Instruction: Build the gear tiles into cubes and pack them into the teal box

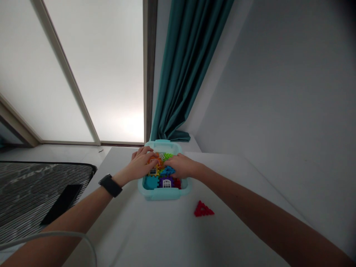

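A pale turquoise plastic box (pixel 164 194) with clip latches sits on the white tabletop (pixel 133 226), full of colourful plastic building pieces. Among them are a purple house-shaped piece (pixel 166 182), a light blue piece (pixel 151 182), an orange piece (pixel 154 160) and a green piece (pixel 167 156). My left hand (pixel 139 165) lies over the box's back left corner, its fingers on the orange piece. My right hand (pixel 179 166) rests on the pieces from the right, close to a blue piece (pixel 168 170). Both hands hide the middle of the box. A red triangular piece (pixel 203 209) lies on the tabletop, right of the box.
A black watch (pixel 110 185) circles my left wrist. Left of the table lies a dark striped mat (pixel 36 189) with a black phone (pixel 61 204) on it. A white cable (pixel 61 237) crosses the foreground. A teal curtain (pixel 180 81) and frosted glass door (pixel 102 74) stand behind.
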A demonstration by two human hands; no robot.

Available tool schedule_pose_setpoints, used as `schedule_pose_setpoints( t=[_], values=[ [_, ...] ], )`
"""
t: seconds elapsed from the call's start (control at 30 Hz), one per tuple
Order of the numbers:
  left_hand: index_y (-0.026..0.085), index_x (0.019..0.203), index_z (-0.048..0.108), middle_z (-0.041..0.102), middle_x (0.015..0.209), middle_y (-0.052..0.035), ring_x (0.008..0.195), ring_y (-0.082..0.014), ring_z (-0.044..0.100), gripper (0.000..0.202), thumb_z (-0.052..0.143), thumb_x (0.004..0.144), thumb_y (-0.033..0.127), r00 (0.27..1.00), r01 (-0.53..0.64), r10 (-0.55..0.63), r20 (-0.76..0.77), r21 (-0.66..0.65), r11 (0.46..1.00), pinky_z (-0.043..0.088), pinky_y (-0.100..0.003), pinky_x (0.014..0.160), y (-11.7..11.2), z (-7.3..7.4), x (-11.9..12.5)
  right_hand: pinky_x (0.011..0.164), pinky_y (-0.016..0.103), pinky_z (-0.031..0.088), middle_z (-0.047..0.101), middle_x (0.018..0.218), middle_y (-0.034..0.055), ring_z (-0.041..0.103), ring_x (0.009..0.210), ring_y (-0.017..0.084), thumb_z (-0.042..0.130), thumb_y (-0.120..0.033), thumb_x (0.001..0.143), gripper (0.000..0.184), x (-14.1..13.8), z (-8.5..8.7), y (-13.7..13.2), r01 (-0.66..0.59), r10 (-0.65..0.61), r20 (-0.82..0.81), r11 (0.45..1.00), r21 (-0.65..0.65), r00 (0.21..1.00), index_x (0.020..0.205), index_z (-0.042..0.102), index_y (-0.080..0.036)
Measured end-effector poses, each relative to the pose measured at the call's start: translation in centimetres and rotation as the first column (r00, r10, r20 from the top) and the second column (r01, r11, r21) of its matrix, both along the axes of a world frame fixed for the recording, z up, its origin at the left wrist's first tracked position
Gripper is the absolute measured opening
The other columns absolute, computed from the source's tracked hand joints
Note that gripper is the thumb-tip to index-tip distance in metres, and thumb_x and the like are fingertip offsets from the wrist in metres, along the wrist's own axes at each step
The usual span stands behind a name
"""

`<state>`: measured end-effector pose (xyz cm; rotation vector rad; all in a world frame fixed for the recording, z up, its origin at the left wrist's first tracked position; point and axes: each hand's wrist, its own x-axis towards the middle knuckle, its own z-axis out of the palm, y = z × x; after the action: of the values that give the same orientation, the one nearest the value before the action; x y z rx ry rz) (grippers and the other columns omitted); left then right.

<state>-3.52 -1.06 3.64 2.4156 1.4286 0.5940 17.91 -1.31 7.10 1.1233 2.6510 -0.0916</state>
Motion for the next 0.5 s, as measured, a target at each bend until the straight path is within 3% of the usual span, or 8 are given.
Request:
schedule_pose_setpoints(
  t=[0.17, 0.3, 0.4, 0.5],
  values=[
    [0.024, 0.113, 0.066, 0.056, 0.129, -0.0077, 0.128, -0.0307, 0.046, 0.039, 0.04, 0.095, 0.047, 0.999, 0.032, -0.033, 0.038, 0.023, 0.999, 0.033, -0.054, 0.109, 0.2, -0.3, -0.3, 0.092, 0.039, 0.045, 0.065, 0.116, 0.0135, 0.06, 0.106, 0.027, 0.061, -0.027, 0.089, 0.033, 3.0, 1.3, -1.1, 0.037, -0.015, -0.277, 0.996, 0.076, 0.961, 0.121, 0.062, -0.016],
    [0.025, 0.118, 0.064, 0.055, 0.133, -0.0079, 0.129, -0.0296, 0.045, 0.04, 0.036, 0.096, 0.044, 0.996, 0.067, -0.068, 0.053, 0.031, 0.997, 0.034, -0.054, 0.11, 0.3, -0.7, -0.7, 0.094, 0.04, 0.046, 0.063, 0.114, 0.0145, 0.058, 0.106, 0.026, 0.053, -0.022, 0.093, 0.03, 6.8, 0.8, -3.3, 0.202, -0.14, -0.431, 0.974, 0.102, 0.891, 0.121, 0.059, -0.014],
    [0.024, 0.118, 0.063, 0.054, 0.133, -0.0089, 0.129, -0.0288, 0.045, 0.042, 0.033, 0.097, 0.042, 0.993, 0.096, -0.099, 0.067, 0.053, 0.994, 0.034, -0.052, 0.112, 0.4, -1.0, -0.8, 0.087, 0.038, 0.048, 0.065, 0.103, 0.0113, 0.061, 0.093, 0.024, 0.055, -0.025, 0.092, 0.027, 9.7, -0.8, -5.7, 0.261, -0.267, -0.318, 0.963, -0.064, 0.91, 0.116, 0.062, -0.015],
    [0.021, 0.115, 0.065, 0.056, 0.13, -0.0106, 0.127, -0.0283, 0.047, 0.044, 0.031, 0.096, 0.042, 0.99, 0.111, -0.116, 0.08, 0.07, 0.991, 0.036, -0.05, 0.112, 0.4, -1.1, -0.9, 0.084, 0.036, 0.049, 0.064, 0.109, 0.0109, 0.063, 0.094, 0.024, 0.064, -0.03, 0.086, 0.036, 11.5, -3.0, -8.5, 0.274, -0.32, -0.16, 0.928, -0.252, 0.934, 0.121, 0.063, -0.018]
  ],
)
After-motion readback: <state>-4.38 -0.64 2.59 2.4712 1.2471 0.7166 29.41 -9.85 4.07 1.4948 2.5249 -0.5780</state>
